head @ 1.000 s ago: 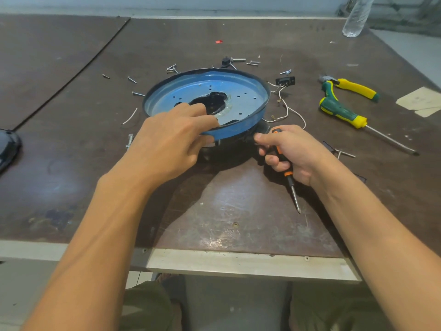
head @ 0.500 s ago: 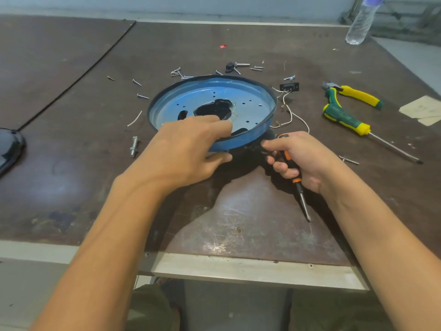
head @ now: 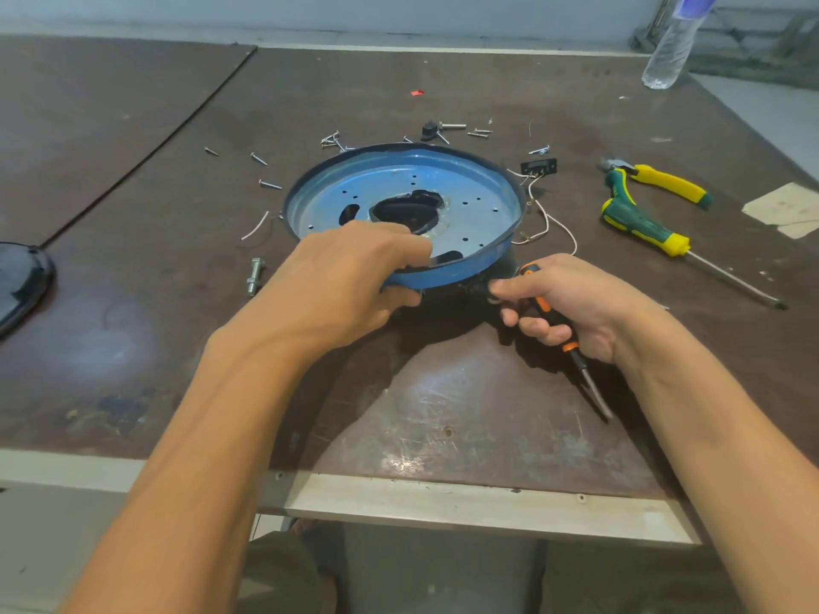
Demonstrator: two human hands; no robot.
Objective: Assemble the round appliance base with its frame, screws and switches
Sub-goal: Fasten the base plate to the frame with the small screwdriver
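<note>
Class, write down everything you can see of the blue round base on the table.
The blue base is a shallow round pan, seemingly painted metal, with a dark rim, small drilled holes and a larger middle opening showing a black part. Its near edge looks raised off the table. The left hand grips that near rim. The right hand, holding a screwdriver, reaches a dark part under it. White wires trail from its right side.

Left hand (head: 354, 277) grips blue base (head: 469, 192) rim; right hand (head: 571, 303) holds screwdriver (head: 576, 352).
</note>
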